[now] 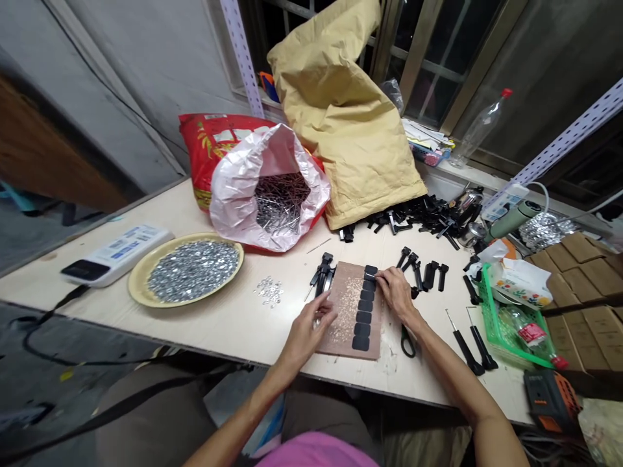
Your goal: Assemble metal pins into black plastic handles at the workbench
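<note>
A brown perforated board (346,305) lies on the table in front of me with a column of several black caps (364,314) standing along its right side. My right hand (396,293) pinches one black cap near the top of that column. My left hand (311,324) rests at the board's left edge, fingers curled round something small that I cannot make out. A cluster of black handled pieces (322,270) lies just beyond the left hand.
A yellow plate of silver washers (187,271), a plastic bag of nails (277,201), a tan sack (348,123), a pile of black parts (413,217), a green basket (511,311), a white scale (117,253), scissors (407,340) and cardboard boxes (579,259) surround the board.
</note>
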Demonstrator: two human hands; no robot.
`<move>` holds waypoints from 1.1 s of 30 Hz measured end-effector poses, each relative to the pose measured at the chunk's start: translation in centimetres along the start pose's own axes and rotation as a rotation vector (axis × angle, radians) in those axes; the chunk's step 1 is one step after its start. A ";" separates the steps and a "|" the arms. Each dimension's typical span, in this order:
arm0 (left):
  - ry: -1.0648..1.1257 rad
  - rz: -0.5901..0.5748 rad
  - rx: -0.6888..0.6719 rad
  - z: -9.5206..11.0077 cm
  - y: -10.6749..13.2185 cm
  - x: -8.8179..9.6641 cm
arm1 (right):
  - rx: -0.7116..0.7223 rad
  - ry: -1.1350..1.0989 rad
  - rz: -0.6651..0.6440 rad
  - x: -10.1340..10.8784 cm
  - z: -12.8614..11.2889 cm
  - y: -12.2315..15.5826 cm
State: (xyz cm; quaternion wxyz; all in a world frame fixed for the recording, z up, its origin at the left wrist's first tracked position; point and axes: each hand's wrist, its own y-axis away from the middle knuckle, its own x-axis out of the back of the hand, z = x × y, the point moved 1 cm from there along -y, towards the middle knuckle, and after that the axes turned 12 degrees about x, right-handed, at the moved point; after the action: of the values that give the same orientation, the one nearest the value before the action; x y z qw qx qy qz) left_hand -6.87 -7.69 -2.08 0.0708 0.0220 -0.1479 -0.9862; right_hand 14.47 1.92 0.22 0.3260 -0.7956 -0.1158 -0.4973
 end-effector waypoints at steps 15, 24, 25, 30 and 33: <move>-0.563 0.150 -0.455 -4.2 -0.9 -2.9 | 0.328 -0.062 -0.147 1.1 0.7 2.8; -0.634 0.170 -0.510 -4.4 -0.9 -2.9 | 0.466 -0.220 -0.306 -0.3 0.6 2.8; -0.635 0.168 -0.509 -4.3 -0.9 -2.9 | 0.381 -0.211 -0.258 -0.1 1.0 2.1; -0.640 0.168 -0.532 -4.3 -1.0 -2.8 | 0.386 -0.244 -0.257 -0.1 1.4 1.3; -0.656 0.165 -0.539 -4.4 -1.1 -2.8 | 0.493 -0.264 -0.289 -0.8 -0.3 2.8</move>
State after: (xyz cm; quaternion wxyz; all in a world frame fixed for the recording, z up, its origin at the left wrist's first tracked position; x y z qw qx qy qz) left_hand -3.97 -7.46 -6.51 0.1021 -0.3240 0.0990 -0.9353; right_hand 15.34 -0.26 -1.53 0.4171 -0.7256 -0.3860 -0.3879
